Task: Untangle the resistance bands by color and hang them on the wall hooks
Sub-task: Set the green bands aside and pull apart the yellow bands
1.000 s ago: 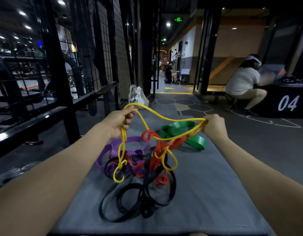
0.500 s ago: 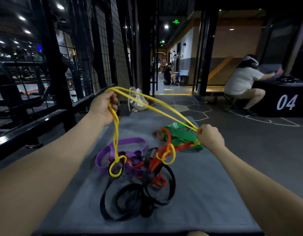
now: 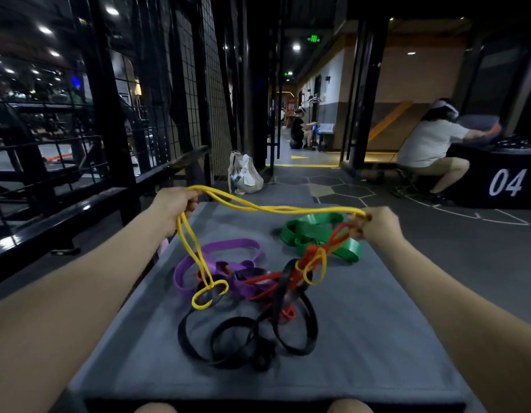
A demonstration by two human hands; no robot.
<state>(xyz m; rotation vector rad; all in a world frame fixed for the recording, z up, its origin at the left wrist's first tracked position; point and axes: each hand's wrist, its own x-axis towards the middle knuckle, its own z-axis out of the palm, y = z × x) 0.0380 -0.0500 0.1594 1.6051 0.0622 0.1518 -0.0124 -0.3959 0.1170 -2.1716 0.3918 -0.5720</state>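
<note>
A thin yellow band (image 3: 270, 207) stretches between my two hands above a grey mat (image 3: 362, 338). My left hand (image 3: 173, 205) grips its left end, and two yellow strands hang down to a loop in the pile. My right hand (image 3: 377, 223) pinches the other end together with a red band (image 3: 332, 242), which runs down into the tangle. On the mat lie a purple band (image 3: 228, 244), wide black bands (image 3: 246, 332) and a green band (image 3: 312, 231) at the back right. The yellow, red, purple and black ones are interlaced.
A black metal rail and wire-mesh rack (image 3: 88, 186) run along the left. A pale bag (image 3: 246, 174) stands on the floor beyond the mat. A seated person (image 3: 431, 150) is at a black box marked 04 (image 3: 502, 180) on the right. No wall hooks are visible.
My left hand has come down and my right hand has risen, so the yellow band now runs almost level. The red band has lifted with my right hand.
</note>
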